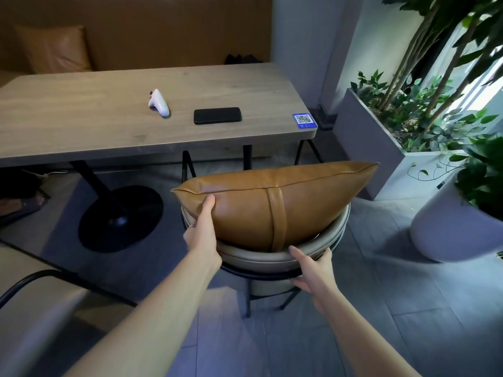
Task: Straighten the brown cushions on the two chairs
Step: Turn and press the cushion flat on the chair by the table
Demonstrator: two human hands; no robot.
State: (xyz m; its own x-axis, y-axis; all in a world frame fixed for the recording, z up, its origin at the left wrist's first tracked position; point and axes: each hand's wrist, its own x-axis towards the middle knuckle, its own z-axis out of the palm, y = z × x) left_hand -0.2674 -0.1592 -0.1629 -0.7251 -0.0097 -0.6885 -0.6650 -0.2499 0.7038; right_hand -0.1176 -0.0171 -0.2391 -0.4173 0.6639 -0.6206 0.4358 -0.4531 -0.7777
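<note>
A brown leather cushion (261, 205) with a vertical strap stands on edge against the curved beige backrest of a chair (272, 258) in front of me. My left hand (202, 229) grips the cushion's lower left side, thumb pressed into the leather. My right hand (313, 270) is wrapped over the top of the chair's backrest, just right of the strap. A second chair (24, 284) shows only as a black frame and pale seat at the lower left. Another brown cushion (54, 49) leans on the bench behind the table.
A wooden table (81, 121) carries a white controller (158, 102), a black phone (217, 115) and a QR sticker (304, 120). Its black round base (119, 216) stands left of the chair. A planter box (381, 148) and a white pot (449, 229) stand to the right.
</note>
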